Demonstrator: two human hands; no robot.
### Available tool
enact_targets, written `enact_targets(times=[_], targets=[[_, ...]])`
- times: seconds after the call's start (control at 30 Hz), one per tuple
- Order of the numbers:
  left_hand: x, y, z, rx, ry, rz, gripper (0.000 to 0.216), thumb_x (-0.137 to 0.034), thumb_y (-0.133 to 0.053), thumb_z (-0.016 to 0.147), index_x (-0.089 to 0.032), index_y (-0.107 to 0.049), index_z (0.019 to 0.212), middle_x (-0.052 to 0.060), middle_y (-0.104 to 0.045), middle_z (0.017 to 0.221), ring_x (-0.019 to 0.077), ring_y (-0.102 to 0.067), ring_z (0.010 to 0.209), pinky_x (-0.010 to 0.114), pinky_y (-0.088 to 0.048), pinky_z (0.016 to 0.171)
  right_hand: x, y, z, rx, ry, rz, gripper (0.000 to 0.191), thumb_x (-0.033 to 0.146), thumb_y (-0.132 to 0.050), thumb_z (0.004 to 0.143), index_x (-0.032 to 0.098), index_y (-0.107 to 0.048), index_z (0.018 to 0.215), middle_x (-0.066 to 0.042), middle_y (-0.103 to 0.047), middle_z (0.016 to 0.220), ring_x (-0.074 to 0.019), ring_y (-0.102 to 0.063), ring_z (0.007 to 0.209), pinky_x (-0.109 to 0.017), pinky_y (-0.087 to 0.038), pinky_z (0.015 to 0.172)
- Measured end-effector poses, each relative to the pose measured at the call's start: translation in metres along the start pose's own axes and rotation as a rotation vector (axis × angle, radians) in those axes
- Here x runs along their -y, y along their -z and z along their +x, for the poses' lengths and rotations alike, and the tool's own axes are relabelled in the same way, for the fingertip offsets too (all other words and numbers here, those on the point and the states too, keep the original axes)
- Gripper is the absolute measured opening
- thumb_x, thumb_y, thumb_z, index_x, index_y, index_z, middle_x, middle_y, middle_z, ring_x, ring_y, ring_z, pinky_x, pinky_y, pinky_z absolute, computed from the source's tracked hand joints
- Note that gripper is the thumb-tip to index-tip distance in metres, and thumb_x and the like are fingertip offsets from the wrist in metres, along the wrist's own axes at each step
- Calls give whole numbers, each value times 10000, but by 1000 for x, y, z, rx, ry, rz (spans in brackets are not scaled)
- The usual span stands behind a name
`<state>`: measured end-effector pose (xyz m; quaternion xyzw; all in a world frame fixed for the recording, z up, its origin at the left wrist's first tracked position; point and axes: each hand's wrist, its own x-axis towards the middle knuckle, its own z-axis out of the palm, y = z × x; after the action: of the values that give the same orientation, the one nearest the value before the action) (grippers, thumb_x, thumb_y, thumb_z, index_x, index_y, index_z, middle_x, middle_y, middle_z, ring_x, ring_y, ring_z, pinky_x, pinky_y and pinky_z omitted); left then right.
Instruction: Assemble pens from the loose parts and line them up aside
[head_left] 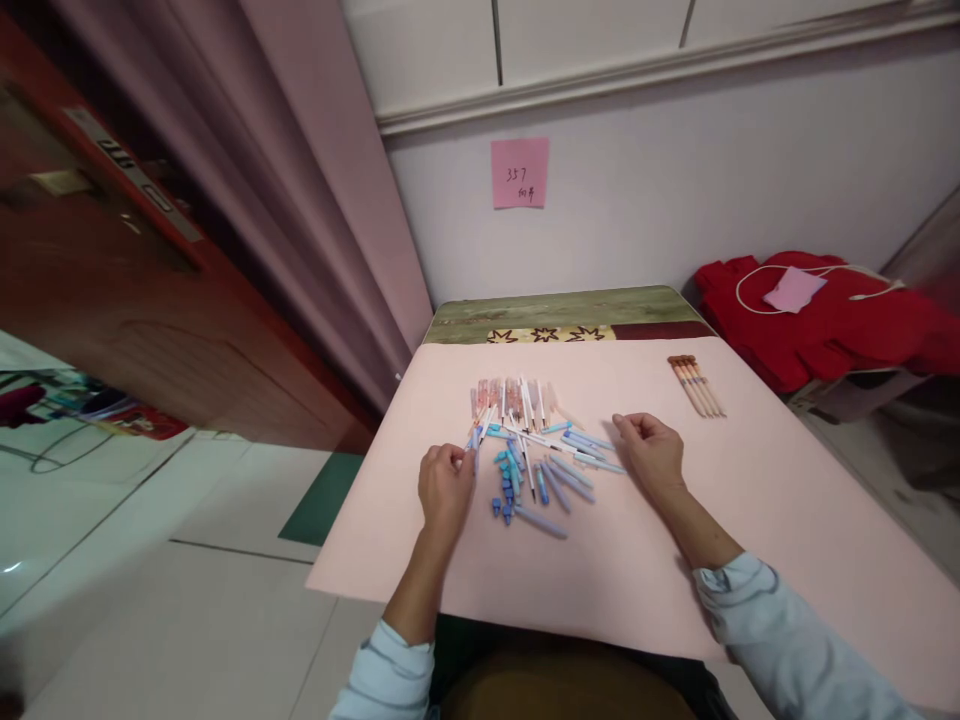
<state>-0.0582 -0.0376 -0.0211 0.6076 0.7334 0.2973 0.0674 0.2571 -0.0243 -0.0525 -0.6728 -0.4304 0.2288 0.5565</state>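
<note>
My left hand (448,485) is closed at the left side of a heap of pen parts, its fingertips pinching a light-blue pen barrel (474,438). To the right of the heap, my right hand (654,452) has its thumb and fingers drawn together; whatever they may hold is too small to make out. White pen refills (528,465) lie across the middle of the heap. Pale-blue pen barrels (574,478) spread to the right and front, near small blue pen toppers (508,490). Clear and pinkish barrels (495,395) lie in a row behind.
Several finished-looking pens with brown tops (694,385) lie side by side at the table's right. Pale pink paper (592,590) covers the table. A pink note (520,173) is stuck on the wall. Red cloth (847,330) with a white cable sits beyond the table's right edge.
</note>
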Motion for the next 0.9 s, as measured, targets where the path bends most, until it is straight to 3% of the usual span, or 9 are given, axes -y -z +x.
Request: enact_targets(times=[0.27,0.47,0.63,0.77,0.9], targets=[[-5,-8,-12,28,-44,146,218,-392,-546,844,-226,-555,703,53,-597,800,242,-562,836,357,-402,734,3,3,-5,30,10,-43,390,539,-651,764,152,-677,718,28,-513,564,-121,-440,548,-246,-353,550],[-10,-2,-26,32,-14,148,221,-386,-526,852,-229,-568,703,54,-605,785,243,-566,815,350,-398,699,8,4,-8,46,-2,-25,386,534,-656,759,152,-681,718,35,-492,541,-117,-419,531,-240,-338,525],[-14,4,-42,59,-82,111,214,-393,-543,850,-225,-588,725,50,-610,787,235,-574,817,355,-421,734,7,4,-9,48,-5,-30,390,537,-650,761,151,-689,723,24,-535,556,-119,-438,534,-240,-339,528],[-3,17,-41,52,-108,-54,226,-403,-535,865,-223,-621,760,43,-619,805,205,-587,787,331,-443,753,6,5,-9,48,-10,-31,392,540,-653,757,151,-697,732,19,-552,565,-126,-460,544,-242,-353,534],[16,30,-23,-52,24,-12,149,-331,-545,835,-218,-634,796,54,-638,857,213,-591,804,335,-442,762,10,6,-11,61,-10,-49,382,527,-651,762,149,-701,739,22,-535,557,-125,-456,543,-243,-350,535]])
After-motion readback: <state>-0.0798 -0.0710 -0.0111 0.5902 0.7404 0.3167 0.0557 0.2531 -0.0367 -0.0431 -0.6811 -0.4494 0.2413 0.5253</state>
